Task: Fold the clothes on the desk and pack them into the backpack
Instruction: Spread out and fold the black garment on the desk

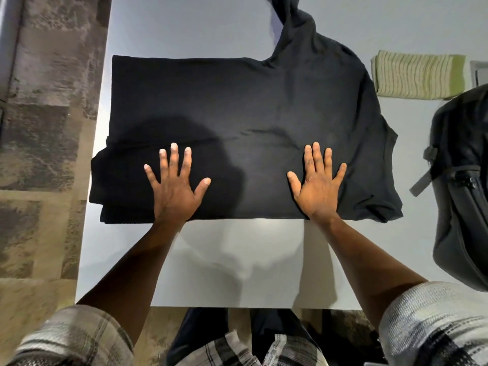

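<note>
Overhead view of a folding step. A black T-shirt (237, 122) lies spread across the white desk (237, 260), its hem reaching the desk's left edge and its collar end toward the right edge. The near long side appears already folded in, giving a straight edge parallel to the desk's near edge; the far sleeve (293, 19) is not yet folded and trails toward the far edge. The left hand (175, 186) and the right hand (317, 184) both rest flat on the near part of the shirt, fingers straight and spread, palms down, gripping nothing; they press the cloth against the desk.

A folded green-striped cloth (418, 75) sits near the far right corner, apart from the shirt. The dark backpack (462, 186) lies at the right edge, just beside the shirt's collar end; whether its zip is open cannot be told.

Handling, as judged: the shirt is light, soft and limp, with no stiffness of its own, so it will sag and lose its fold if lifted by one point. It likely slides easily on the smooth desk. Flat-palm pressure suits smoothing; for the next fold, a pinch at two corners of one edge, or at the loose sleeve's shoulder seam and cuff, should keep the layers aligned. Nothing here is fragile.
</note>
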The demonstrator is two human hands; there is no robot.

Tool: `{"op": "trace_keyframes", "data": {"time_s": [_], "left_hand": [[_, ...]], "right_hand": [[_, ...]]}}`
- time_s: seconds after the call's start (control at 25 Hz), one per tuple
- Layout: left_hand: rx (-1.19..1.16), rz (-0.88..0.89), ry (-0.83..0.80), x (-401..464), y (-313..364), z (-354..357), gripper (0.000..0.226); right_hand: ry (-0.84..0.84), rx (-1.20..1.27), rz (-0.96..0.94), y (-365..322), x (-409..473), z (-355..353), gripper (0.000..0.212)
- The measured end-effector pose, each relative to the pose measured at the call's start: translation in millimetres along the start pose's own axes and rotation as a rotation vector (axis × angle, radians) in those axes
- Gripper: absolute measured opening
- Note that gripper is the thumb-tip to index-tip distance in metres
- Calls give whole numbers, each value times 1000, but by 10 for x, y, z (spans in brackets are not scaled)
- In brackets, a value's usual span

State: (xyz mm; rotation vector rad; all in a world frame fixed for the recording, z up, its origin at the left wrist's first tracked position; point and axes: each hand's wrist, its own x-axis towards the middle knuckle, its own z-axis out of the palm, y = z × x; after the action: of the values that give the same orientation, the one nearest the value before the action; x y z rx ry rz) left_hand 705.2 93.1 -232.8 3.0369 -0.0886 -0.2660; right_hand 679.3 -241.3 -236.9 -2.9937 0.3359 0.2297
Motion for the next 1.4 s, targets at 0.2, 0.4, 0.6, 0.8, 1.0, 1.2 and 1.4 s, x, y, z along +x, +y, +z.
{"op": "trace_keyframes", "data": {"time_s": [0.2, 0.4, 0.6, 0.8, 1.0, 1.2, 1.4], "left_hand": [[7, 28, -13, -228, -50, 20, 83], [4, 67, -13, -431, -124, 62, 81], [18, 74, -19, -739, -230, 113, 82], [17, 35, -54, -1054, -284, 142, 82], [-3, 182, -29, -1036, -122, 66, 77], [-23, 318, -39, -737, -127, 108, 76], [-4, 257, -11, -751, -842, 84, 76]], "right_hand": [[-2, 2, 34, 23, -367, 58, 76], [-2, -5, 59, 4, -652, 103, 75], [0, 2, 70, -17, -998, 161, 74], [-16, -8, 34, -59, -1190, 195, 75], [84, 85, -40, -358, -1148, 98, 73], [-55, 144, -362, -1082, -936, 181, 67], [5, 48, -228, -773, -918, 257, 68]]}}
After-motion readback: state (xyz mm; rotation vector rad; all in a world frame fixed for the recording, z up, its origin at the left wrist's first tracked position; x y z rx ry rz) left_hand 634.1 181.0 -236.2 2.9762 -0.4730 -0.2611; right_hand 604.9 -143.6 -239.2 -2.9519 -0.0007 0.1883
